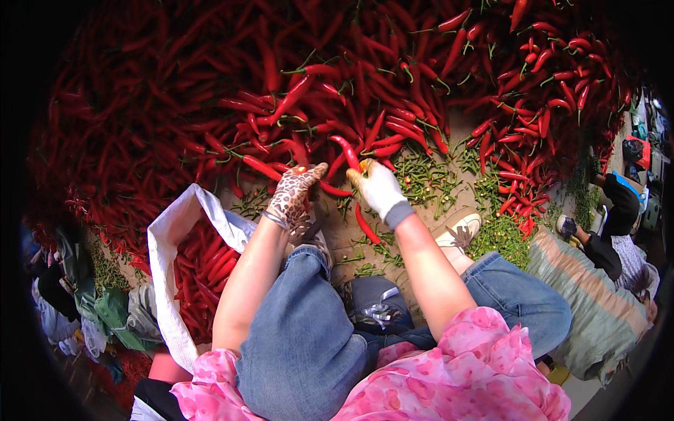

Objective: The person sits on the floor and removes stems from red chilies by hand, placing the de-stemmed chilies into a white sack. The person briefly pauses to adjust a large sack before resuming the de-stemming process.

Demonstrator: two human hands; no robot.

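My left hand (pixel 296 193), in a leopard-print glove, is partly closed around red chili peppers, whose ends show at its palm and below it. My right hand (pixel 377 185), in a white glove with yellowish fingertips, pinches the lower end of a curved red chili pepper (pixel 345 149). Both hands are close together at the near edge of a large heap of red chili peppers (pixel 316 121). A loose chili (pixel 367 225) lies on the floor below my hands. Cut or pulled green stems (pixel 429 179) are scattered to the right.
An open white woven sack (pixel 163 273) holding red chilies stands beside my left arm. A full pale green sack (pixel 584 300) is at the right. My shoes (pixel 462 229) rest among stems on the floor. Other people sit at the far right edge, partly visible.
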